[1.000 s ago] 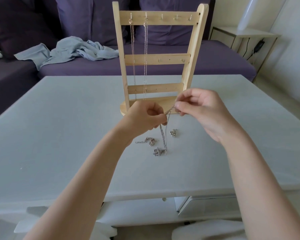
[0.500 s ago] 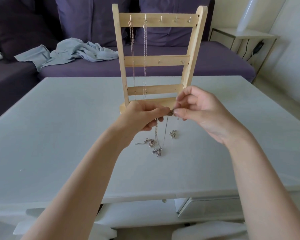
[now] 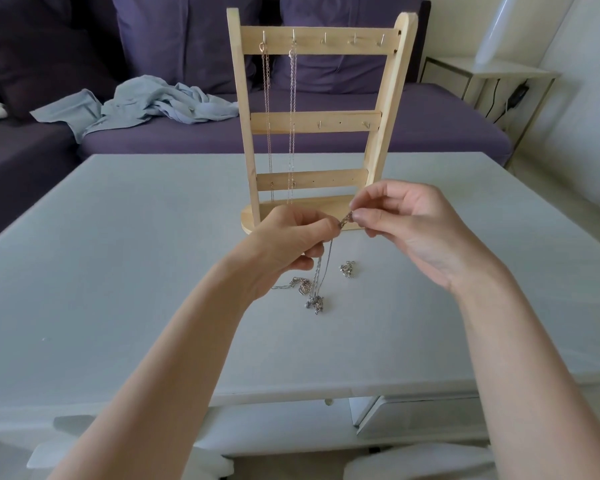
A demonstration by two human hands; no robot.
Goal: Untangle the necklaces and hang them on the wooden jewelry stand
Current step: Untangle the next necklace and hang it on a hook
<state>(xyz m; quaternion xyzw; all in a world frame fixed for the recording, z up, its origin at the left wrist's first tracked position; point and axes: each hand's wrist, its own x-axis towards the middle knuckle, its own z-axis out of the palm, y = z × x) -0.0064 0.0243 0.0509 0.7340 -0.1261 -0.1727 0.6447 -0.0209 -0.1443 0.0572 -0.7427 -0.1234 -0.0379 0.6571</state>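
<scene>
One pale table [image 3: 118, 271] (purple sofa [image 3: 413, 126] behind).

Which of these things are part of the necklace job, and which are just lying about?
Job: wooden jewelry stand, two hung necklaces, chain pinched by left hand and right hand, tangled clumps.
Lying about: blue cloth, sofa, side table.

One wooden jewelry stand [image 3: 317, 121], two hung necklaces [image 3: 279, 109], one held chain [image 3: 323, 268], two loose clumps [image 3: 347, 269] on table, two hands [image 3: 291, 244].
</scene>
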